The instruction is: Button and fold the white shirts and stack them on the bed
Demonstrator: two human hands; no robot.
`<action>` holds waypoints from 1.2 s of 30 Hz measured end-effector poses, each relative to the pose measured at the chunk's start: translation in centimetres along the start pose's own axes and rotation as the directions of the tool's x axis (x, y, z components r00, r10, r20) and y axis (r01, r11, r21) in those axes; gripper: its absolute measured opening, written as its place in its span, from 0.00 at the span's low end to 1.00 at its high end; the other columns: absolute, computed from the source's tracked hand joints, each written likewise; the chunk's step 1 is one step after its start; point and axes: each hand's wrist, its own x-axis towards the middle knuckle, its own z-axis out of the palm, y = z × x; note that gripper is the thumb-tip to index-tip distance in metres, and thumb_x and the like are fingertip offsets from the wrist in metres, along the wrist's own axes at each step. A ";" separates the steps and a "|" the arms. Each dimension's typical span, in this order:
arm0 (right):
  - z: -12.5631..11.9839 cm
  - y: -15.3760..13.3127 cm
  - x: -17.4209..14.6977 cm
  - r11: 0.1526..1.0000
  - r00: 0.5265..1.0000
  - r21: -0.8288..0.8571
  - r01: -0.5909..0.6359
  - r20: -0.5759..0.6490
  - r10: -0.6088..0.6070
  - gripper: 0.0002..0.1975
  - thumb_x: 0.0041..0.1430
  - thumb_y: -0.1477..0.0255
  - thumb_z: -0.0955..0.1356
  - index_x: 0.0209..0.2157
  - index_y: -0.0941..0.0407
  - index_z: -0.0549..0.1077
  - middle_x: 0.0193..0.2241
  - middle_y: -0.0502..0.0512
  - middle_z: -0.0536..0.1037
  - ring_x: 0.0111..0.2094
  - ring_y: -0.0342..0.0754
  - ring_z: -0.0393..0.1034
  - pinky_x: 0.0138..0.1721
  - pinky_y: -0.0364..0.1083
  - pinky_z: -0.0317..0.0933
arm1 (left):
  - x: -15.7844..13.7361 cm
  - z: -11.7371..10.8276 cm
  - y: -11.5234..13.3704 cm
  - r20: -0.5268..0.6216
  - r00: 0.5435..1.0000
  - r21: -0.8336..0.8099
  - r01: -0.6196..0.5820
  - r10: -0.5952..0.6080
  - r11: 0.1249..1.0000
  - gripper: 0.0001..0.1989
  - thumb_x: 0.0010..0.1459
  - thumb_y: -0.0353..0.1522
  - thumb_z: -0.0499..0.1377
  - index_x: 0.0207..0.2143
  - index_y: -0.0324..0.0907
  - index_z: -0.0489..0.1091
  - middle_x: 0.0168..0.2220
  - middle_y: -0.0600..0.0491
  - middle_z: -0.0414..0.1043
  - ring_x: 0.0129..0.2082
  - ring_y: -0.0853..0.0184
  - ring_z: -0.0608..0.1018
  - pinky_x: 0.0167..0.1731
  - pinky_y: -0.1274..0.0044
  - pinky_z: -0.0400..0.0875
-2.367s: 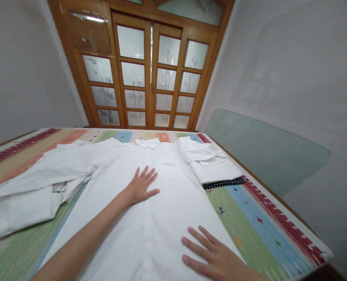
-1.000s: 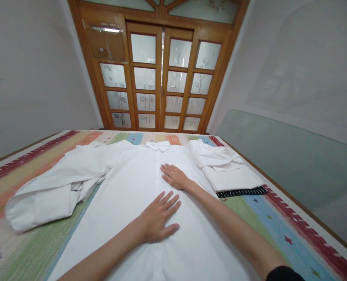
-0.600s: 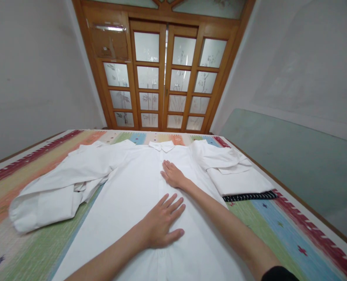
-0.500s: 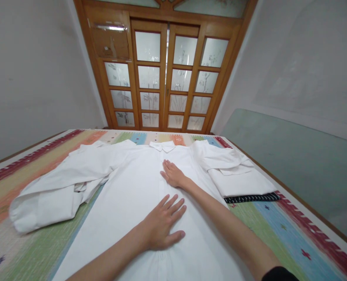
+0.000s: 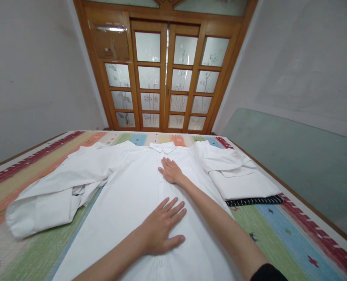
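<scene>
A white button-up shirt lies spread out face up, its collar at the far end and its button strip running down the middle. My left hand rests flat on the lower front, fingers spread, palm on the fabric. Farther up, just below the collar, my right hand lies flat beside the button strip with its fingers stretched out. The left sleeve reaches out loosely creased and bent. Over on the right, the other sleeve lies rumpled across folded white cloth. Both forearms cover part of the shirt front.
Under the shirt is a striped, multicoloured cloth with a red border. A black cloth with white marks shows beneath the folded white cloth. A pale green headboard-like panel stands at right. Wooden glass doors close the far end.
My right hand has slid slightly up and left toward the collar. My left hand stays nearly in place, flat on the shirt.
</scene>
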 end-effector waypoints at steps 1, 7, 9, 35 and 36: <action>0.0 0.2 -0.1 1.000 1.000 -0.006 -0.008 0.005 0.008 0.34 0.69 0.57 0.47 0.68 0.63 0.47 0.69 0.59 0.43 0.69 0.53 0.36 0.66 0.53 0.34 | 0.0 0.0 0.0 0.000 1.000 -0.003 0.002 -0.002 1.000 0.34 0.64 0.47 0.49 0.68 0.47 0.45 0.69 0.49 0.45 0.69 0.54 0.47 0.66 0.58 0.44; -0.6 3.0 -1.1 0.998 0.997 -0.023 -0.060 0.045 0.061 0.31 0.68 0.55 0.46 0.68 0.50 0.47 0.69 0.51 0.41 0.69 0.56 0.34 0.65 0.58 0.33 | -0.1 -0.2 0.1 -0.005 1.000 -0.013 0.011 -0.011 1.000 0.32 0.66 0.45 0.46 0.68 0.47 0.44 0.69 0.49 0.46 0.68 0.55 0.48 0.66 0.58 0.46; -0.9 4.0 -1.5 0.994 0.992 -0.021 -0.107 0.064 0.108 0.32 0.67 0.52 0.46 0.68 0.48 0.46 0.70 0.51 0.40 0.69 0.55 0.33 0.65 0.58 0.32 | -0.1 -0.2 0.1 -0.011 1.000 -0.012 0.010 -0.010 1.000 0.32 0.66 0.45 0.46 0.68 0.48 0.42 0.69 0.50 0.46 0.68 0.56 0.48 0.66 0.58 0.46; -0.2 6.0 -5.8 0.998 0.996 -0.064 0.024 -0.080 -0.029 0.32 0.69 0.61 0.51 0.66 0.65 0.51 0.68 0.65 0.47 0.68 0.56 0.39 0.65 0.55 0.39 | 0.8 0.9 -1.2 -0.097 0.961 0.029 0.262 -0.258 0.965 0.32 0.67 0.48 0.40 0.67 0.41 0.47 0.69 0.47 0.43 0.69 0.59 0.45 0.66 0.62 0.44; -0.1 6.1 -6.2 0.997 0.997 -0.075 0.033 -0.074 -0.038 0.32 0.69 0.60 0.50 0.66 0.66 0.51 0.68 0.65 0.47 0.68 0.56 0.39 0.65 0.55 0.39 | 1.1 1.0 -1.5 -0.103 0.950 0.037 0.301 -0.296 0.953 0.33 0.67 0.48 0.40 0.67 0.40 0.48 0.69 0.46 0.43 0.69 0.58 0.46 0.66 0.62 0.44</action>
